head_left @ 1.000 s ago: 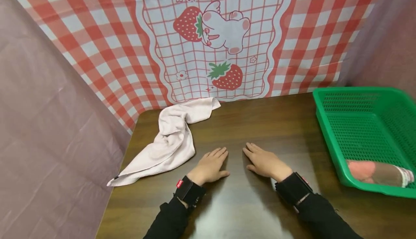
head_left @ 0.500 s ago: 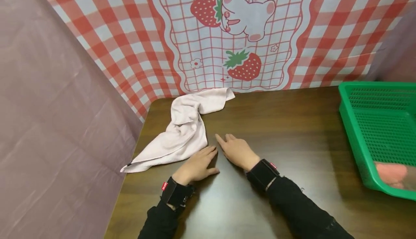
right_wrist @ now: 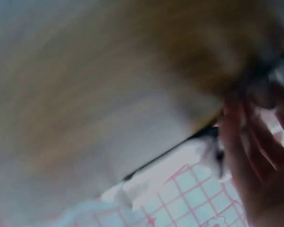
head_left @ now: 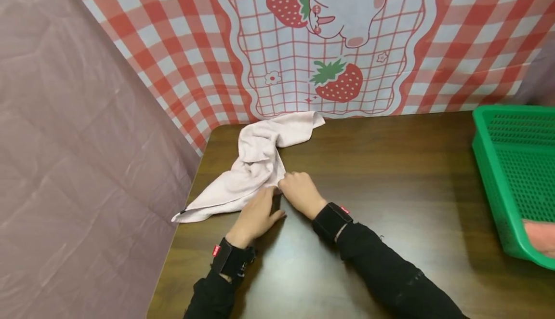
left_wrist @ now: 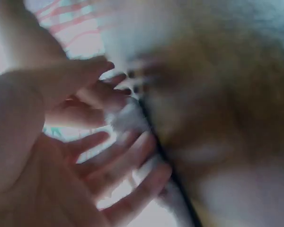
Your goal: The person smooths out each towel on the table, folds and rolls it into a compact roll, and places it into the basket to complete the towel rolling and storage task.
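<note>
A pale pink towel (head_left: 256,150) lies crumpled on the left part of the brown wooden table (head_left: 368,165). My right hand (head_left: 302,194) has its fingers curled at the towel's near right edge and grips the cloth there. Beside it, my left hand (head_left: 255,218) rests at the same edge, thumb apart from the fingers. In the left wrist view the left fingers (left_wrist: 132,163) look spread and only slightly bent, touching the cloth. Blur covers both wrist views, and the right fingertips are hidden in the head view.
At the right stands a green plastic basket (head_left: 498,193) with a pinkish object (head_left: 539,236) partly in view inside. A red checked cloth with strawberries (head_left: 342,83) hangs behind the table. Pinkish-grey fabric (head_left: 86,165) covers the left side.
My right hand has moved left to the towel and curled its fingers at its edge. The left hand has moved slightly left to the towel. The head view has shifted right relative to the scene's left side.
</note>
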Demonstrator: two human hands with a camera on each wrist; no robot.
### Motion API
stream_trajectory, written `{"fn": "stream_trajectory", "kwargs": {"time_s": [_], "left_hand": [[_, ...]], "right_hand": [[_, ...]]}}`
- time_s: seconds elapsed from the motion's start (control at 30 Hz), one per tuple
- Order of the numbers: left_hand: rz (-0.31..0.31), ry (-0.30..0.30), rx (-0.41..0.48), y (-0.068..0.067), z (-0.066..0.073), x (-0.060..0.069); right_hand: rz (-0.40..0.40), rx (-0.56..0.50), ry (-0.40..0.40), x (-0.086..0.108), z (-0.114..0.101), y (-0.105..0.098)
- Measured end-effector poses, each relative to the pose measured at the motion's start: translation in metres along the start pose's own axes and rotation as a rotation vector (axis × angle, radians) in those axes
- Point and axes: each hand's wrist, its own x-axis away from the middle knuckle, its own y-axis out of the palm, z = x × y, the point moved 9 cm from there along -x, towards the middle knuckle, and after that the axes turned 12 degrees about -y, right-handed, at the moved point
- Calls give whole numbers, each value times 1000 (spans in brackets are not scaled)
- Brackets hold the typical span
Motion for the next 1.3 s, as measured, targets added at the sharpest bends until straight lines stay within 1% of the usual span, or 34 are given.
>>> {"fn": "stream_trajectory", "kwargs": {"time_s": [0.07,0.13,0.2,0.23,0.3,0.37,0.43,0.5,0.57,0.6,0.67,0.73,0.8,0.87,0.97,1.03,1.1,1.23,1.3], "left_hand": [[85,-53,10,-4,-2,-2],[147,-104,-2,-6,-4,-4],[205,-138,-11,-10,-4,-6],[234,-144,-19,-13,-3,-7],[286,-138,-23,-20,1,-7],[337,-118,10,-31,4,-6],[368,-92,50,-43,9,-3],[381,-75,111,-55,12,-1],[389,-65,167,-68,14,3],[387,-62,194,-74,15,5],[387,-49,250,-87,17,9],[388,-20,296,-99,21,13],[385,26,337,-110,27,16],[389,74,372,-123,31,20],[402,130,409,-143,32,26],[415,153,412,-156,30,28],[433,165,398,-167,26,29],[487,159,370,-186,16,31],[517,152,340,-194,13,32]], "right_hand": [[-42,-98,32,2,0,-1],[-74,-215,56,4,-2,-4],[-76,-287,46,4,-7,-11],[-65,-301,30,4,-9,-16],[-21,-318,-6,3,-11,-28],[38,-334,-60,0,-11,-41],[95,-385,-103,0,-9,-51],[132,-468,-132,2,-3,-59],[134,-541,-139,6,4,-62],[121,-567,-136,8,7,-61],[76,-586,-127,12,12,-56],[26,-563,-119,17,14,-48],[-1,-506,-100,20,17,-40],[11,-425,-67,22,21,-35],[50,-328,23,27,36,-36],[76,-265,79,34,50,-45],[90,-197,121,42,65,-59],[123,-18,146,57,90,-94],[153,40,146,64,100,-111]]}}
